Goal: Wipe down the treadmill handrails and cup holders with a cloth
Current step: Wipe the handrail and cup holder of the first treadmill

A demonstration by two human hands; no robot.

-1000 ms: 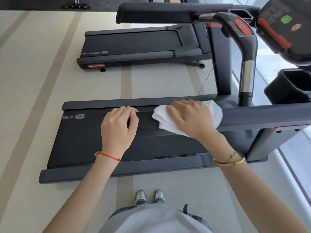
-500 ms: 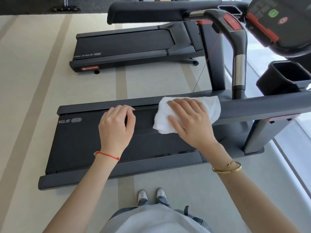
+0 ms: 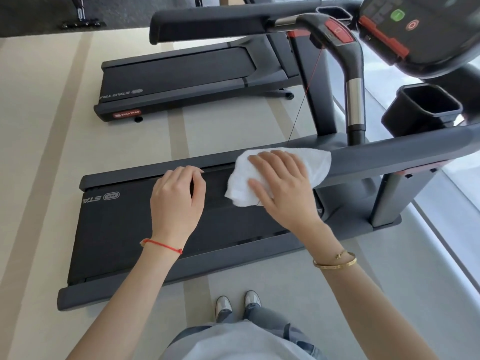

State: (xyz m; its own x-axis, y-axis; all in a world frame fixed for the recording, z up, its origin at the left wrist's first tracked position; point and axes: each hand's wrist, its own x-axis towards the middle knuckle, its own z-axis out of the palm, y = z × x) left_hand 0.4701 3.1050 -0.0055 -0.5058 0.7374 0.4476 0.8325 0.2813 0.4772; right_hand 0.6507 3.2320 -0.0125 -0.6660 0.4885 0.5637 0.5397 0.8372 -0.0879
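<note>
My right hand (image 3: pixel 283 188) lies on a white cloth (image 3: pixel 317 165), fingers spread and nearly straight, and presses it onto the near grey handrail (image 3: pixel 389 154). The cloth drapes over the rail and hangs down on my side. My left hand (image 3: pixel 176 201) curls its fingers over the free end of that same rail, a hand's width left of the cloth. A black cup holder (image 3: pixel 426 105) sits behind the rail at the right. The far handrail (image 3: pixel 207 22) crosses the top, with a second cup holder (image 3: pixel 333 13) at its right end.
The console (image 3: pixel 415 27) with red and green buttons hangs at the top right, and a thin red cord drops from it. The treadmill belt (image 3: pixel 117 229) lies below my hands. A second treadmill (image 3: pixel 181 74) stands beyond. My shoes (image 3: pixel 233 305) are on the pale floor.
My right hand's fingers have gone from curled to spread flat, and the cloth has spread wider along the rail. My left hand has kept its hold.
</note>
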